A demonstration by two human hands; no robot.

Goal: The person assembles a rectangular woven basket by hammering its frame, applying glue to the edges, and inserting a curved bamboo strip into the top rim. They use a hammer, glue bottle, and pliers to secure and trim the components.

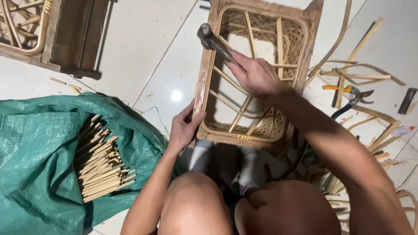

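Note:
A wooden and rattan frame (310, 30) with woven cane sides and thin cross sticks stands on the white tiled floor in front of my knees. My left hand (185, 127) grips its near left edge. My right hand (256, 75) is closed around the handle of a hammer (213, 41), whose dark head hangs over the frame's left rail. My knees and grey socks show below the frame.
A green woven sack (35, 148) holding several cut bamboo sticks (102, 163) lies at the left. Another wooden frame (65, 35) sits at the top left. Pruning shears (350, 93), rattan strips (357, 76) and offcuts litter the floor at the right.

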